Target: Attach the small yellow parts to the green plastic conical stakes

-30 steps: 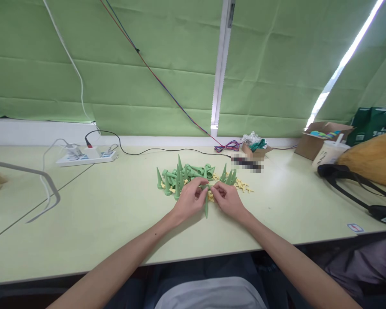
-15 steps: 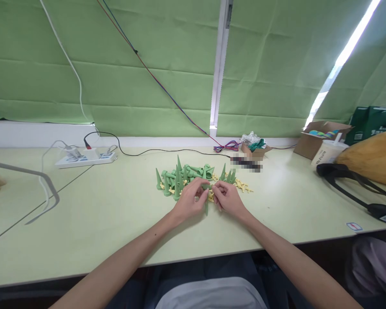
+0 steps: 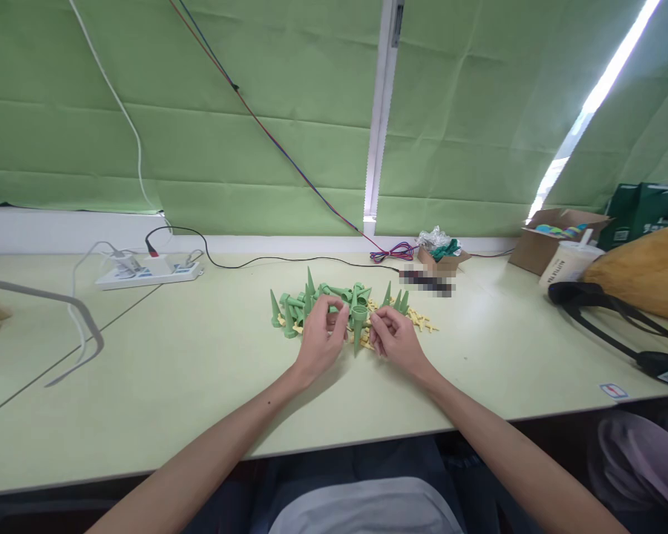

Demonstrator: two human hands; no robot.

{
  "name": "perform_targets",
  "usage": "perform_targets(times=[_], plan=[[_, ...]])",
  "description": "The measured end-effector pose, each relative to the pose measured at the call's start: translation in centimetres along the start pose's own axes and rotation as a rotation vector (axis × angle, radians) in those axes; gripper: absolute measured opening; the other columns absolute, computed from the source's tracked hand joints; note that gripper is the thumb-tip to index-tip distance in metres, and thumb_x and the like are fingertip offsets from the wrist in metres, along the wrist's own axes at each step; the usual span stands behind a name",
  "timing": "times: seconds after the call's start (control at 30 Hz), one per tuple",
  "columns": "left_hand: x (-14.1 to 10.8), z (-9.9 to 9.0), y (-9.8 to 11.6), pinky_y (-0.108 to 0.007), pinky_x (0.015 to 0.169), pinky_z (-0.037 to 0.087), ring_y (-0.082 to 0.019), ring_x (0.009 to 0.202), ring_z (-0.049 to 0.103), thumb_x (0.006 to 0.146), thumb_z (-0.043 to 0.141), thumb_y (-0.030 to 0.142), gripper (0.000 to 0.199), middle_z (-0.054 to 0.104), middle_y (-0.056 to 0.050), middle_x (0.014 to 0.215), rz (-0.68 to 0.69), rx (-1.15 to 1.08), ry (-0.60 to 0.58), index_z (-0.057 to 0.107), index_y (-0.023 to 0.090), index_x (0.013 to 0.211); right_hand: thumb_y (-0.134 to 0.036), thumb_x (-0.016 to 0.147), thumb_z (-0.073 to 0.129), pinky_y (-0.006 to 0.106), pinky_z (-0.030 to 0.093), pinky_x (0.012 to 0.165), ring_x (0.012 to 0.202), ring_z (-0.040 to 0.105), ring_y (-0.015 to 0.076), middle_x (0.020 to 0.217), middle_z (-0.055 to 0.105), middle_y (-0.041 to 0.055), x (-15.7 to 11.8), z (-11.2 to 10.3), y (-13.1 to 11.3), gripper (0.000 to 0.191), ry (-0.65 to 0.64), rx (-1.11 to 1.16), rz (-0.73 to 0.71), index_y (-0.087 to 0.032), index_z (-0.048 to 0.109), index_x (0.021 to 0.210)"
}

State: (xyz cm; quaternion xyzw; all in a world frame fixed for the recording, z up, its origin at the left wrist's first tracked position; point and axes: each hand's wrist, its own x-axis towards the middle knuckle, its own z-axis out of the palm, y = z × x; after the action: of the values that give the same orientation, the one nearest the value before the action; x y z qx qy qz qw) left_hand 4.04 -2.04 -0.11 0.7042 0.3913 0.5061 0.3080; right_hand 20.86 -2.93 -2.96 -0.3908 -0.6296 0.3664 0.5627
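A green plastic spike with a cup-like top is held point-down between my hands, above the table. My right hand is closed, thumb and forefinger pinched at the spike's right side; the exact contact is hard to see. My left hand is off the spike's left side, thumb and fingers curved apart, with nothing visible in it. Behind the hands lies a heap of green spikes, some standing point-up. Small yellow branched pieces lie to the right of the heap, and others show under my hands.
A white power strip with plugs sits at the left, its black cable running along the back. Back right are a small carton and a larger cardboard box. A drink cup and black strap lie at the right.
My left hand has let go of the spike and moved left. The spike's cup top now shows tilted toward me, its point raised slightly. My right hand has barely moved.
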Motion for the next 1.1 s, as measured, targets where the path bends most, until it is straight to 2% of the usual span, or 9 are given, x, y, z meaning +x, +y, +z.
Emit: perform_targets(times=[0.1,0.2,0.37,0.5,0.8,1.1], plan=[[0.2,-0.03,-0.08,-0.021,0.042,0.037,-0.009,0.041,0.045,0.094,0.045,0.049,0.038,0.045,0.005,0.048,-0.058,-0.02,-0.044,0.046,0.019,0.07,-0.049,0.093,0.05,0.021,0.037,0.036,0.038,0.048,0.0086,0.06,0.055,-0.003,0.02,-0.06,-0.15,0.03,0.039,0.018,-0.031,-0.021,0.05,0.081],[0.39,0.1,-0.39,-0.021,0.039,0.034,-0.009,0.037,0.044,0.093,0.04,0.055,0.052,0.046,0.003,0.045,-0.148,-0.066,-0.159,0.048,0.017,0.059,-0.049,0.094,0.049,0.022,0.037,0.037,0.039,0.048,0.0085,0.061,0.056,-0.0027,0.02,-0.1,-0.25,0.03,0.071,0.006,-0.053,-0.021,0.05,0.083],[0.59,0.22,-0.66,-0.022,0.035,0.034,-0.009,0.035,0.045,0.091,0.034,0.064,0.065,0.053,-0.001,0.048,-0.284,-0.199,-0.319,0.055,0.014,0.056,-0.048,0.095,0.047,0.024,0.04,0.04,0.04,0.049,0.0091,0.063,0.056,-0.0023,-0.2,-0.05,-0.31,0.029,0.035,-0.022,-0.086,-0.021,0.051,0.084],[0.63,0.12,-0.58,-0.023,0.035,0.036,-0.01,0.035,0.046,0.09,0.034,0.066,0.068,0.055,-0.003,0.049,-0.313,-0.2,-0.345,0.059,0.013,0.056,-0.045,0.097,0.045,0.025,0.041,0.043,0.042,0.048,0.0095,0.065,0.054,-0.0018,-0.43,-0.04,-0.39,0.027,-0.008,-0.06,-0.11,-0.022,0.051,0.084],[0.47,-0.14,-0.77,-0.024,0.04,0.037,-0.011,0.039,0.047,0.093,0.032,0.063,0.065,0.055,-0.002,0.05,-0.218,-0.109,-0.354,0.058,0.014,0.06,-0.047,0.097,0.043,0.026,0.04,0.045,0.044,0.046,0.0105,0.065,0.053,-0.0018,-0.55,-0.07,-0.46,0.028,-0.015,-0.123,-0.114,-0.022,0.051,0.085],[0.09,-0.32,-0.65,-0.025,0.049,0.038,-0.012,0.043,0.047,0.096,0.034,0.053,0.043,0.052,0.004,0.049,-0.079,0.025,-0.397,0.049,0.019,0.073,-0.044,0.097,0.044,0.024,0.04,0.046,0.045,0.047,0.0111,0.06,0.051,-0.0028,-0.42,-0.39,-0.18,0.027,0.017,-0.137,-0.114,-0.021,0.052,0.084]])
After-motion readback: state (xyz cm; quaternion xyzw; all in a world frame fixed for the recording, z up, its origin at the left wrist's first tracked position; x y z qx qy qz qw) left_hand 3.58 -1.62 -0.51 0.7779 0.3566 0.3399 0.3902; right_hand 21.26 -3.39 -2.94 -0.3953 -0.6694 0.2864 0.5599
